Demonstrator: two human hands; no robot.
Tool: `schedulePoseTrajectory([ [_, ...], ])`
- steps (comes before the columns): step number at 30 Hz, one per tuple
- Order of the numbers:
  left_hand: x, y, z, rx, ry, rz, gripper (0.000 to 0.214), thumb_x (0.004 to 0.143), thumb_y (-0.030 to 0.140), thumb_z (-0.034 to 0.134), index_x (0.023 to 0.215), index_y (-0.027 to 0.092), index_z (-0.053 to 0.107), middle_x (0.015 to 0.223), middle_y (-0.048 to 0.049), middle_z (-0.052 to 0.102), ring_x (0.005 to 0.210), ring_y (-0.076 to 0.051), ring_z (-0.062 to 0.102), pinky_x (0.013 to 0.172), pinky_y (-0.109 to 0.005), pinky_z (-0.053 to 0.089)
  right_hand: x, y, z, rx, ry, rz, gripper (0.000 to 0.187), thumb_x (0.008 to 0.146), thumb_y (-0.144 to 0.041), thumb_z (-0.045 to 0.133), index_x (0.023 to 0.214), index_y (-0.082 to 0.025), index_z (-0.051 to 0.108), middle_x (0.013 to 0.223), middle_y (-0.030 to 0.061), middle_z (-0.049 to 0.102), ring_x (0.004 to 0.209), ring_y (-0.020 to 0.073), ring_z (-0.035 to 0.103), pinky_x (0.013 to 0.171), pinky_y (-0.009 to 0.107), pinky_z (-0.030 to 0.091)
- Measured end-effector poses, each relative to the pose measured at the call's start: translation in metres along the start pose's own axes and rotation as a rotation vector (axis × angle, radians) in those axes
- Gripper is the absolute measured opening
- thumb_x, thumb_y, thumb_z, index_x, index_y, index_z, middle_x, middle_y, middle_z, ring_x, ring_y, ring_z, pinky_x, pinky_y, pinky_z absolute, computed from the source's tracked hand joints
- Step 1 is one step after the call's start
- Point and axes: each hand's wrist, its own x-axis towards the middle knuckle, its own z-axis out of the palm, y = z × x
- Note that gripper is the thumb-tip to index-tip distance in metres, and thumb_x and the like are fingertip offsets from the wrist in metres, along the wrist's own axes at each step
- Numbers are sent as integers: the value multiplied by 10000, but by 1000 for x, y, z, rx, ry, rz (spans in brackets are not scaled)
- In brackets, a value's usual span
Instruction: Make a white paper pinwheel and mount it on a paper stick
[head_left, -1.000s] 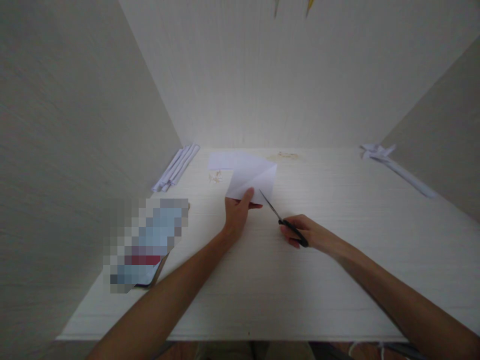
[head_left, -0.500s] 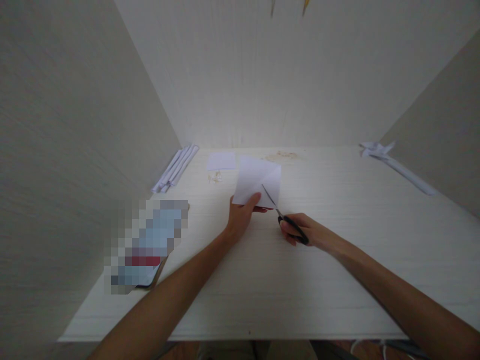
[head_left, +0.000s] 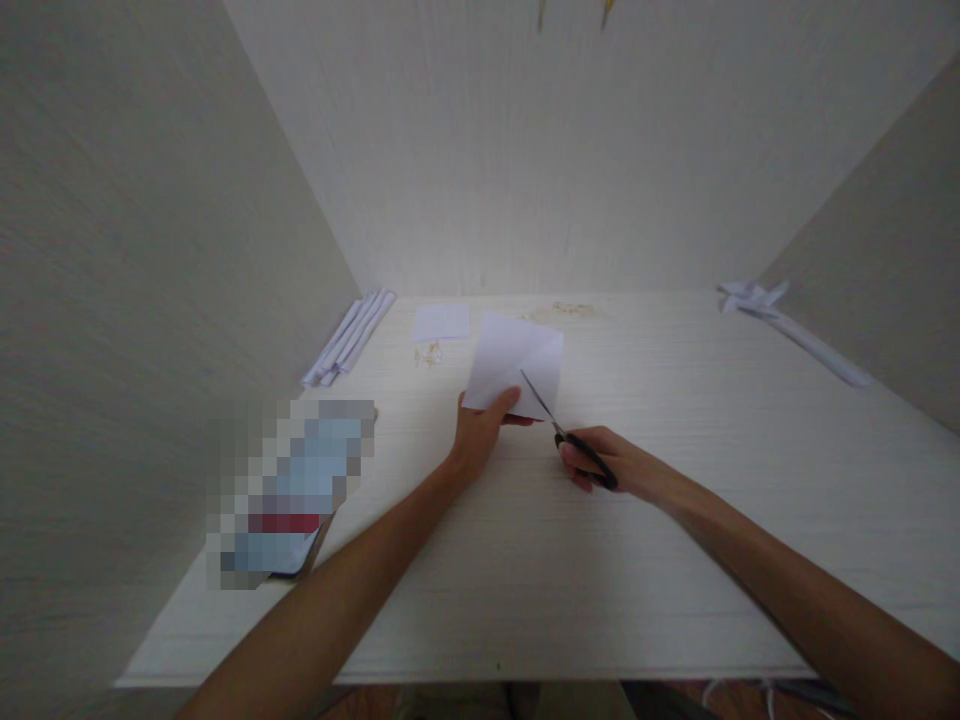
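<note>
A white sheet of paper (head_left: 514, 355) is pinched along its near edge by my left hand (head_left: 482, 425), thumb on top and fingers beneath. My right hand (head_left: 589, 460) grips scissors with black handles (head_left: 596, 462). One scissor blade lies across the top of the paper near its right side, its tip beside my left thumb. The other blade is hidden, apparently under the sheet. Both hands are above the white tabletop (head_left: 465, 580).
A smaller paper piece (head_left: 442, 321) lies at the back, near a little pile of rubber bands (head_left: 430, 354). Rolled paper sticks (head_left: 349, 340) line the left wall, below them a blurred-out phone (head_left: 307, 490). Another paper roll with a folded end (head_left: 802, 340) rests along the right wall.
The scissors' blades have closed slightly on the paper's near edge, and the tip sits a touch farther left. Both hands otherwise keep nearly the same place.
</note>
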Motion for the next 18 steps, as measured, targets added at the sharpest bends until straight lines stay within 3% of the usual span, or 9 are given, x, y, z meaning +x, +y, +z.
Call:
schedulePoseTrajectory([
  [18, 0, 2, 0, -8, -3, -1, 201, 594, 272, 630, 715, 112, 633, 679, -51, 633, 534, -141, 591, 461, -245, 523, 1, 4, 1, -3, 13, -5, 457, 771, -545, 382, 514, -167, 384, 467, -39, 378, 413, 55, 310, 404, 212, 223],
])
